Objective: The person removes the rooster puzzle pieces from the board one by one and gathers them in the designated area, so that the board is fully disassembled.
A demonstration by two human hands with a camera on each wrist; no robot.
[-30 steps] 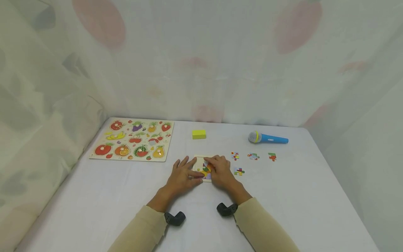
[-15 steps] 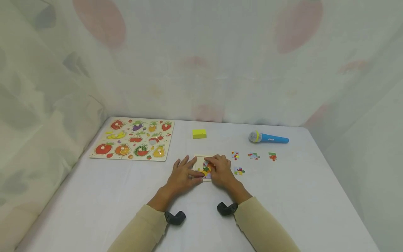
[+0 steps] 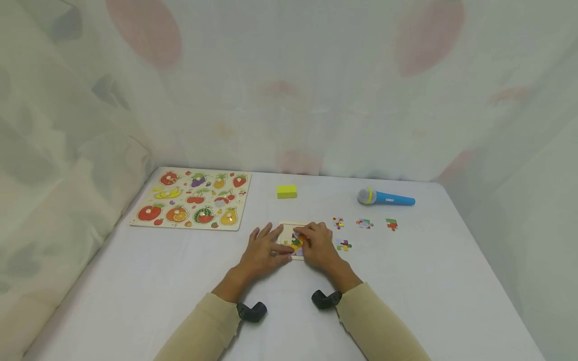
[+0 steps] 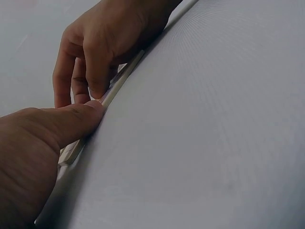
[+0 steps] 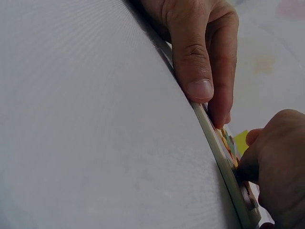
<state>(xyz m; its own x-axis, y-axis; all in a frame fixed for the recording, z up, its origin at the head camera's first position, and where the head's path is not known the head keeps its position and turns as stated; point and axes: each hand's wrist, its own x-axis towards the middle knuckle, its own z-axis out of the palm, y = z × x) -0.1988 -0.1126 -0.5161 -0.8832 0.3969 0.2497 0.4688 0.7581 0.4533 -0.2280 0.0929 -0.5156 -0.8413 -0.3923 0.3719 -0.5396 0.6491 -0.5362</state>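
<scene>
In the head view a small framed jigsaw board (image 3: pixel 287 231) lies at the table's middle, its lower part showing colourful pieces and its upper left bare wood. My left hand (image 3: pixel 261 254) rests at its left side with fingers spread; the thumb (image 5: pixel 200 86) presses by the near edge in the right wrist view. With curled fingers my right hand (image 3: pixel 318 246) pinches a jigsaw piece (image 3: pixel 296 239) at the board's right part. The left wrist view shows the right fingers (image 4: pixel 97 71) pointing down onto the board. The hand partly hides the piece.
Several loose jigsaw pieces (image 3: pixel 344 245) lie right of the board. A blue toy microphone (image 3: pixel 393 199) lies behind them, and a yellow block (image 3: pixel 286 191) sits behind the board. At the back left is a fruit peg puzzle (image 3: pixel 212 193). Curtains stand around the table.
</scene>
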